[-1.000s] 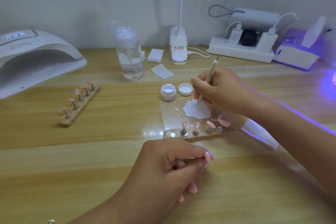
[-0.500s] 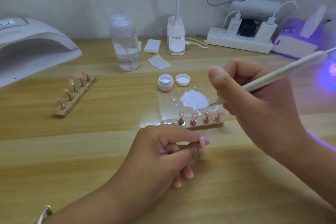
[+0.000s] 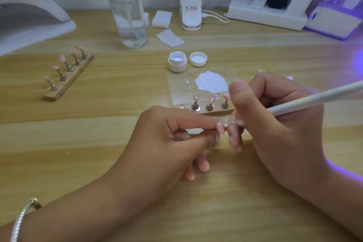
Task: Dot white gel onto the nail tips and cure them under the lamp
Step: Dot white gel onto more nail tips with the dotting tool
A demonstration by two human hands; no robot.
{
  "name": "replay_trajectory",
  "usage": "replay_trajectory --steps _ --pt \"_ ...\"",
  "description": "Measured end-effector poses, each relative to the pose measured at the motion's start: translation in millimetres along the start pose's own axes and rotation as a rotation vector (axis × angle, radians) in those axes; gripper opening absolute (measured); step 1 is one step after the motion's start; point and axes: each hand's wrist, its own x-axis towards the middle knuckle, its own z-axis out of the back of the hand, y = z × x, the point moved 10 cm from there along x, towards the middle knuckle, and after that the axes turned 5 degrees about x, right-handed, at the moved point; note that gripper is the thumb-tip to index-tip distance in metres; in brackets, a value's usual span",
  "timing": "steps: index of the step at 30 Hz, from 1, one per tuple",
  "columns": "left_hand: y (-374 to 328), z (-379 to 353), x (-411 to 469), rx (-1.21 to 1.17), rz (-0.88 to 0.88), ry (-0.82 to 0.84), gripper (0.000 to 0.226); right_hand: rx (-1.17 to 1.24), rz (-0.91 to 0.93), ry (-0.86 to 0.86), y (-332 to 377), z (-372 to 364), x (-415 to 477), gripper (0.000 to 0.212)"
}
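"So, where is the pink nail tip [image 3: 221, 128]?"

"It is low in the middle, over the wooden table [image 3: 98, 163]. The left hand [image 3: 172, 137] pinches it between the thumb and the first finger. Its other fingers are curled under."

"And the right hand [image 3: 275, 124]?"

"Its fingers are curled round a long white pen [image 3: 314, 98]. The thin end of the pen is right at the nail tip. It looks like it touches, but I cannot tell for sure."

"What is just behind the hands?"

"A little wooden stand [image 3: 208, 111] with three more pink tips on small metal pegs. The right hand hides its far end. Behind the stand lies a clear sheet [image 3: 176, 88] with a puddle of white gel [image 3: 213, 82] on it."

"Where did they put the pot?"

"A small white jar [image 3: 177, 62] stands open just past the sheet, and its lid [image 3: 198, 59] lies beside it."

"What else?"

"Far to the left is a second stand [image 3: 68, 78] with five pink tips. Behind that sits the big white lamp [image 3: 29, 15]. At the back are a clear bottle [image 3: 129, 15], white pads [image 3: 162, 18], a power strip [image 3: 267, 15], and a small box that glows purple [image 3: 334, 23]. The left wrist has a silver bracelet [image 3: 21, 220]."
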Motion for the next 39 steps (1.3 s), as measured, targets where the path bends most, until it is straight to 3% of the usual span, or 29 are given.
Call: replay_trajectory --steps 39 --pt "-1.6 1.4 0.2 0.031 -0.003 -0.023 0.017 -0.075 -0.03 -0.007 -3.7 -0.6 0.9 0.039"
